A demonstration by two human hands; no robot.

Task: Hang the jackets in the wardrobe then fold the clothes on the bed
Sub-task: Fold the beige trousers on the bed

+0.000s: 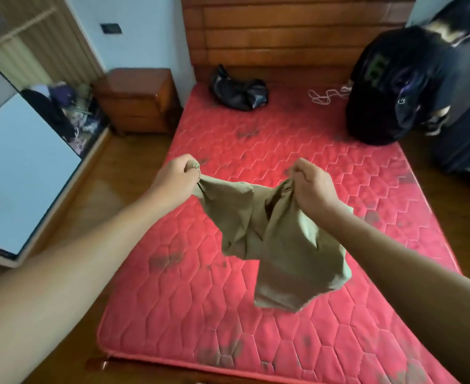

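Note:
I hold a pair of khaki shorts (280, 239) in the air above the red quilted mattress (228, 314). My left hand (177, 178) is shut on one end of the waistband, and my right hand (311, 187) grips the other end. The shorts hang crumpled below my hands, one leg dangling lower. A black crumpled garment (239, 91) lies near the wooden headboard (283, 31). The wardrobe (31, 139) stands at the left with a pale door and clothes showing in its open part.
A person in dark clothes (394, 84) bends over the bed's far right corner. A white cord (325, 95) lies on the mattress near them. A wooden nightstand (139, 101) stands left of the headboard. Wooden floor runs between bed and wardrobe.

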